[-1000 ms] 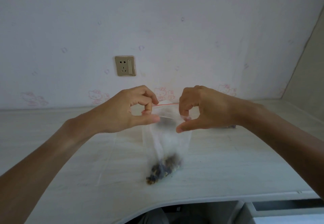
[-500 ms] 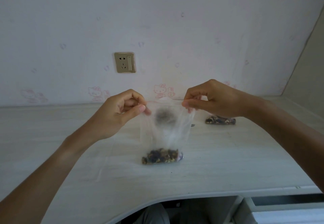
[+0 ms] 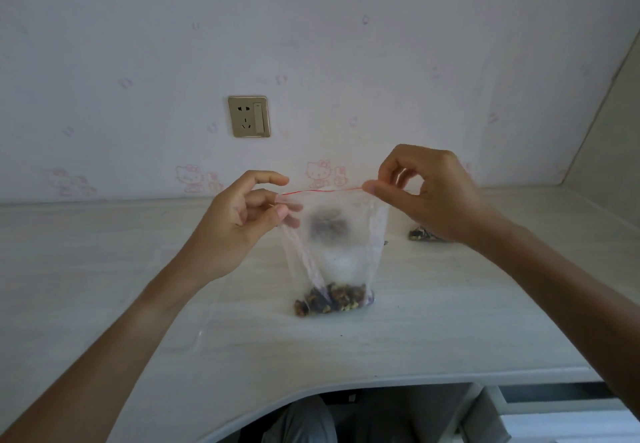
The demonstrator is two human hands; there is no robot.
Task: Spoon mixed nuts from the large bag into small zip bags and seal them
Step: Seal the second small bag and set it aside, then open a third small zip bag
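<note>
Left hand [image 3: 239,220] and right hand [image 3: 429,189] each pinch a top corner of the small zip bag [image 3: 334,252] — nuts [image 3: 330,298] at its bottom; a dark blur behind the film cannot be identified.

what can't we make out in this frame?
- Head view: whether the small zip bag is sealed along its red strip; too thin to tell.
- Dark smudge behind the bag's film: blurred, unidentifiable.
- Second nut bag: partly hidden by the right hand.
- Left hand: its grip blurred at the fingertips.
</note>
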